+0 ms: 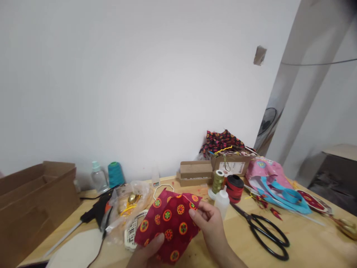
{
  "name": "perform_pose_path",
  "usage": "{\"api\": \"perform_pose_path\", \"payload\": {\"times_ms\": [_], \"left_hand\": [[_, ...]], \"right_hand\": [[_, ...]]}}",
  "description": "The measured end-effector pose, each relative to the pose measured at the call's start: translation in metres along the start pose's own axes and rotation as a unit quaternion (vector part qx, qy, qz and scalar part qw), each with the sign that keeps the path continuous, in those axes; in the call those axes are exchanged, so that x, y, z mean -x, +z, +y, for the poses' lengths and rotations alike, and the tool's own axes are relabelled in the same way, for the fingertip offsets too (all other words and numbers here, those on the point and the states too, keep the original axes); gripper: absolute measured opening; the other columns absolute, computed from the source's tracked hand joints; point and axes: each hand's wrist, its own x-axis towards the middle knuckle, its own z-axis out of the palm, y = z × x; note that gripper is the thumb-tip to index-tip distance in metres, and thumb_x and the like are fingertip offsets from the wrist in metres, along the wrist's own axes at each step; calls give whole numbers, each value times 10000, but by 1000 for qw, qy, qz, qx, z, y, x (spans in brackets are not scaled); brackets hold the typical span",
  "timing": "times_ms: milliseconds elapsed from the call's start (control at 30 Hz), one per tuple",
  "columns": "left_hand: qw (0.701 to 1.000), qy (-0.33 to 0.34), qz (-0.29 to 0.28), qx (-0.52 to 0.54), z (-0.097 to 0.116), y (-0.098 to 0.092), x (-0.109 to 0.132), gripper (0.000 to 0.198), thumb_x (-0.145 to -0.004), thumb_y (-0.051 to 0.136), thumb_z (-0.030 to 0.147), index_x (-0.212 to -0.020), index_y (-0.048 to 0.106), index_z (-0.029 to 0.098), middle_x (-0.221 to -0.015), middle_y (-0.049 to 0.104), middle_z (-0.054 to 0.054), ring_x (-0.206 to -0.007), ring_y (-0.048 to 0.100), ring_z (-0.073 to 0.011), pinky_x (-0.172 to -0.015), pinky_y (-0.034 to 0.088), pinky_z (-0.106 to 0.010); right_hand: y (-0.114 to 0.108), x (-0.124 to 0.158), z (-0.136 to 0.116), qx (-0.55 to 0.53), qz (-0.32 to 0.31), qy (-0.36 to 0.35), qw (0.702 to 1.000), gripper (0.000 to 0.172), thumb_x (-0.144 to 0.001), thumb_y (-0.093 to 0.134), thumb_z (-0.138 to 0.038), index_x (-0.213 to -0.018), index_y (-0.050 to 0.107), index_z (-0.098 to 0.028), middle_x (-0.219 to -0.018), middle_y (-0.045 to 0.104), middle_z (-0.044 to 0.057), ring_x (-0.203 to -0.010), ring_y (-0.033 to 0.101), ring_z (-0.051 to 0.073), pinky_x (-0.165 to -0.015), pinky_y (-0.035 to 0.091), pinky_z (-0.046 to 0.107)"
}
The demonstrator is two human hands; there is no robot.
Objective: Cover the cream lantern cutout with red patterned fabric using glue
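A dark red fabric piece (169, 223) with round orange, yellow and green flower prints is held up over the table, its top edge folded. My left hand (149, 249) grips its lower left part, thumb on the front and the other fingers hidden behind. At the upper right corner, my right hand (208, 223) pinches the cloth between thumb and fingers. Partly behind the fabric lies a white lattice-cut piece (135, 229). A white squeeze bottle (222, 202) stands just beyond my right hand, and black-handled scissors (259, 229) lie to its right.
A cardboard box (36, 208) stands at the left, near a black glue gun (97, 212) and a plastic bag (129, 201). Thread spools, including a red one (234, 189), and a small open carton (196, 173) sit at the back. Pink cloth (267, 173) lies at the right.
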Motion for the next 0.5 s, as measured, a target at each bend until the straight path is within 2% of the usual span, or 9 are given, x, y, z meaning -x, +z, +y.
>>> {"api": "perform_pose_path", "payload": {"times_ms": [133, 200, 333, 500], "left_hand": [[997, -21, 72, 0, -2, 7, 0, 619, -672, 616, 78, -1246, 388, 31, -842, 716, -155, -930, 606, -319, -876, 424, -486], [995, -28, 97, 2, -4, 13, 1, 627, -690, 598, 74, -1262, 348, 12, -826, 718, -157, -937, 600, -324, -863, 431, -504], [995, -31, 95, 2, -3, 17, 3, 558, -704, 580, 56, -1231, 401, 13, -850, 711, -159, -971, 579, -321, -891, 411, -506], [997, -18, 76, 10, -2, 7, -3, 468, -734, 561, 107, -1195, 481, 89, -865, 706, -132, -1019, 549, -317, -921, 375, -520]], "right_hand": [[4, 8, 10, 31, 11, -26, 999, 189, -602, 709, -321, -668, 689, -145, -509, 529, -22, -436, 389, 73, -416, 337, 182], [4, 9, 18, 53, 12, -41, 998, 191, -616, 691, -322, -678, 690, -142, -527, 525, -16, -438, 366, 71, -405, 316, 184], [2, 9, 29, 83, -1, -55, 995, 227, -666, 648, -342, -764, 680, -140, -575, 560, 10, -473, 413, 95, -447, 360, 212], [4, 8, 28, 12, -25, -8, 1000, 230, -659, 670, -342, -765, 662, -138, -550, 575, 1, -450, 420, 81, -431, 343, 193]]}}
